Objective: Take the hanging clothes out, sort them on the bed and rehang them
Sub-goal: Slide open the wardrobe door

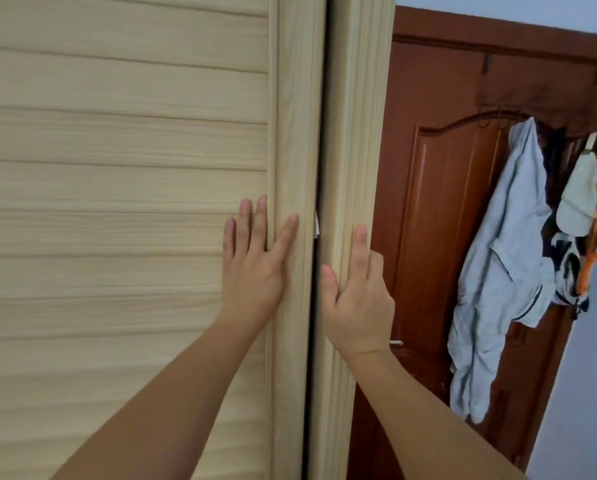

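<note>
Clothes [501, 271] are hanging on a brown door [439, 202] at the right of the frame. Left of center, the left hand [255, 268] is pressing straight fingers flat against a pale wardrobe door [124, 168], while the right hand [357, 299] is gripping the wardrobe frame [356, 133], index finger straight, other fingers curled behind its edge.

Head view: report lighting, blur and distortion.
Head view: soft, even light, no glare or hard shadows; wide-angle bowing curves the wardrobe door slats and tilts the brown room door; the hanging pale blue garment is slightly soft; the left hand and right hand are fairly sharp; the gap between the panels is dark.
</note>
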A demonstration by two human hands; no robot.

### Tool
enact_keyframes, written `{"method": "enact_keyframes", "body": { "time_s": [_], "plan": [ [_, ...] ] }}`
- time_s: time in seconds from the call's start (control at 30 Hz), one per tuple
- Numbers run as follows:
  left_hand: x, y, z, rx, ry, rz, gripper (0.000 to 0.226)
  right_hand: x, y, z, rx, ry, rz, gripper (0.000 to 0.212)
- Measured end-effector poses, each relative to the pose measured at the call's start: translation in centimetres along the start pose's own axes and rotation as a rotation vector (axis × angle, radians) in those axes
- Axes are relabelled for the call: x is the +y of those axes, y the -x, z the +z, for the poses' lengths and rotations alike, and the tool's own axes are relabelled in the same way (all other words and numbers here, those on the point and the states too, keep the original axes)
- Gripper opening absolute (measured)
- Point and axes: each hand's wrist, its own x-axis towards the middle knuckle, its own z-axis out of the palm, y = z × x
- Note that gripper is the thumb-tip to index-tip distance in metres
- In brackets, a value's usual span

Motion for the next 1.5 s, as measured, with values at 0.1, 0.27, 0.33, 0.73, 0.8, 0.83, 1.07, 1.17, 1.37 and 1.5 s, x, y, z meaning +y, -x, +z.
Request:
{"method": "enact_keyframes", "body": {
  "time_s": [0.1,0.27,0.33,0.73,0.8,0.83,1.07,1.17,1.37,1.5],
  "plan": [
    [-1.4,0.6,-0.8,-0.049,-0.022,-0.050,0.074,-0.3,0.2,-0.4,-0.040,0.055,0.033,0.072],
    [-5.5,2.1,-3.5,-0.071,-0.090,-0.159,0.074,-1.1,0.5,0.2,-0.025,0.056,0.102,0.069],
    [-7.3,2.8,-5.1,-0.100,-0.132,-0.216,0.073,-1.9,0.7,0.4,-0.001,0.069,0.140,0.067],
    [-14.8,4.2,-9.8,-0.234,-0.211,-0.825,0.077,-2.8,1.3,1.1,0.070,0.191,0.132,0.059],
    [-17.1,4.3,-10.8,-0.274,-0.251,-0.850,0.071,-2.6,1.4,1.4,0.078,0.201,0.120,0.060],
    [-18.1,4.2,-11.2,-0.295,-0.268,-0.864,0.071,-2.6,1.5,1.3,0.078,0.210,0.117,0.062],
    [-26.0,6.0,-12.7,-0.404,-0.412,-0.652,0.072,-9.1,2.5,1.5,-0.083,0.024,-0.279,0.066],
    [-30.1,6.6,-13.7,-0.430,-0.389,-0.636,0.078,-14.0,0.1,3.3,-0.036,-0.202,-0.309,0.052],
    [-37.9,8.2,-15.8,-0.414,-0.400,-0.747,0.066,-22.2,-3.5,6.7,-0.029,-0.308,-0.283,0.049],
    [-43.8,9.7,-17.5,-0.412,-0.527,-0.779,0.062,-25.5,-3.9,9.6,-0.061,-0.224,-0.305,0.044]
  ]
}}
